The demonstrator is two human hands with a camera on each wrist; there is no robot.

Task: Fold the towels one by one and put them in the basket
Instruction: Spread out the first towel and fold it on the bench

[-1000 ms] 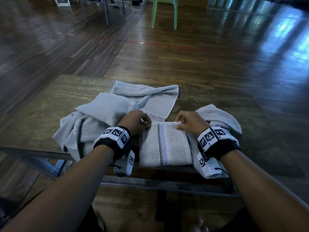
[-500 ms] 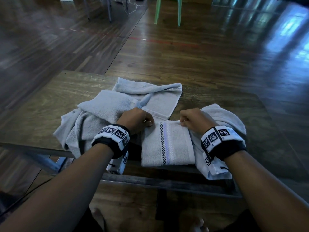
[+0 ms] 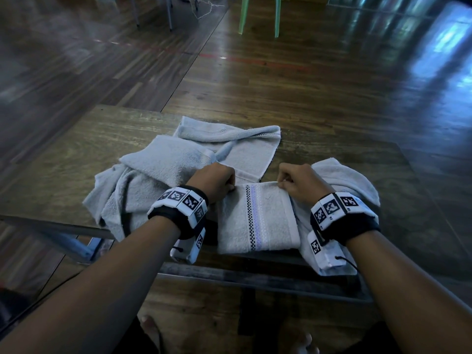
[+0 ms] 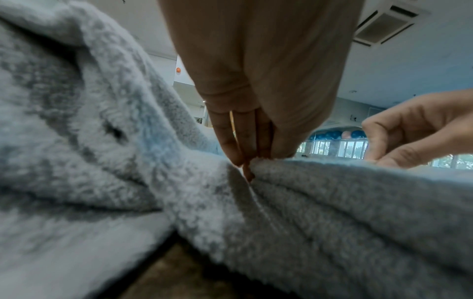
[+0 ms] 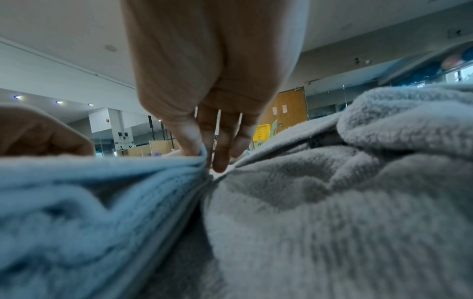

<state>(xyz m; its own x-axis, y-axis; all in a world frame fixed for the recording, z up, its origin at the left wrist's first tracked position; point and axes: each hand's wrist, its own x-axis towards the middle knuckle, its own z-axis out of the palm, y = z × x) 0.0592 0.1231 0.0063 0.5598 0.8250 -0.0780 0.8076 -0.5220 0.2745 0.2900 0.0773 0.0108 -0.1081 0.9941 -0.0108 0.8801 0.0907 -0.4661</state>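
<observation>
A folded pale grey towel (image 3: 258, 221) with a checkered and lilac stripe lies near the front edge of the wooden table (image 3: 76, 149). My left hand (image 3: 217, 181) pinches its far left corner (image 4: 258, 163). At the far right corner (image 5: 197, 159), my right hand (image 3: 293, 181) pinches the edge between thumb and fingers. Loose grey towels (image 3: 163, 169) are heaped to the left and behind. Another towel (image 3: 342, 180) lies under my right wrist. A yellow basket (image 5: 262, 132) shows only in the right wrist view, far off on a green chair.
A green chair (image 3: 258, 14) stands on the wooden floor beyond the table. Metal table legs (image 3: 153, 11) show at the back left. Bare tabletop (image 3: 357, 154) lies to the right and at the far left. My feet (image 3: 150, 330) are under the table's front rail.
Both hands have shifted slightly away from me along the folded towel to its far edge and now pinch its corners. The towel's length looks a bit shorter toward the front.
</observation>
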